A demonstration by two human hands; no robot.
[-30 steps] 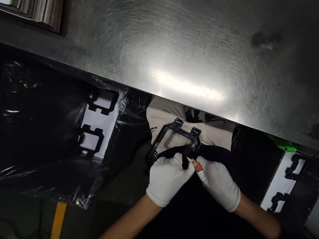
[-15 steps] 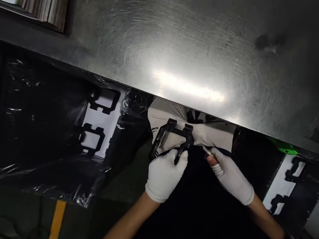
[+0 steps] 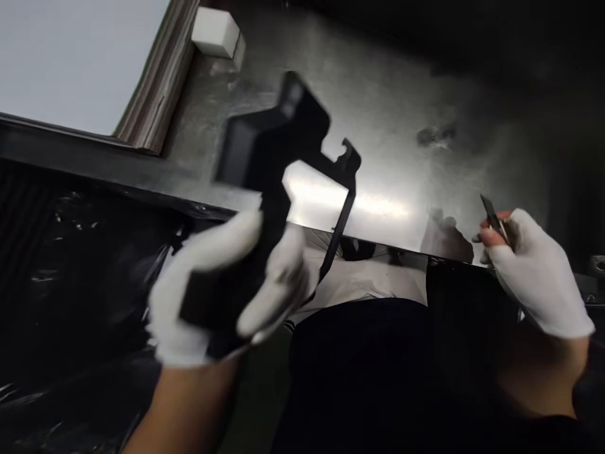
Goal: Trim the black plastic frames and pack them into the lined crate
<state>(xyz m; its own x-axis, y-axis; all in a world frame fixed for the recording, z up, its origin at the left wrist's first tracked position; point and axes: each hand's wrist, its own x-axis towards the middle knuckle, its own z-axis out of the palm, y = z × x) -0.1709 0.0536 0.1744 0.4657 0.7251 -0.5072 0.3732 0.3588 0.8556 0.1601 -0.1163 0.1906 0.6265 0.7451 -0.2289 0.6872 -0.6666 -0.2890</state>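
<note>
Angular black frame, plastic-looking and matte (image 3: 271, 151), is hanging in the air in front of the wearer, overlapping the near side of the bench in view; motion is blurring its outline. Its long axis is running obliquely, from the left wrist up and rightward, so most of the open frame is projecting beyond the grip, away from the body. A small hooked lug is jutting from its upper right, and a thin bar is slanting down from there.

White-gloved left hand (image 3: 203, 246) is clamping the frame's lower, thick end: glove is showing on both sides of the bar, fingers curling round its right flank. Forearm is rising from the bottom edge, wrist beneath the load.

White-gloved right hand (image 3: 539, 271) is keeping well apart, off to the right and not touching the frame. Bare fingertips are pinching a slim dark blade (image 3: 491, 213), tip pointing up and slightly left; any handle is hiding inside the grip. Wrist is bending inward, over the bench's front edge.

Farther out: scratched, shiny grey metal bench (image 3: 368, 113) is spreading beyond both hands. A small white block (image 3: 215, 31) is sitting beside a white-topped stack of sheets (image 3: 70, 57), upper left. Crinkled black plastic sheeting (image 3: 85, 265) is covering the lower left.
</note>
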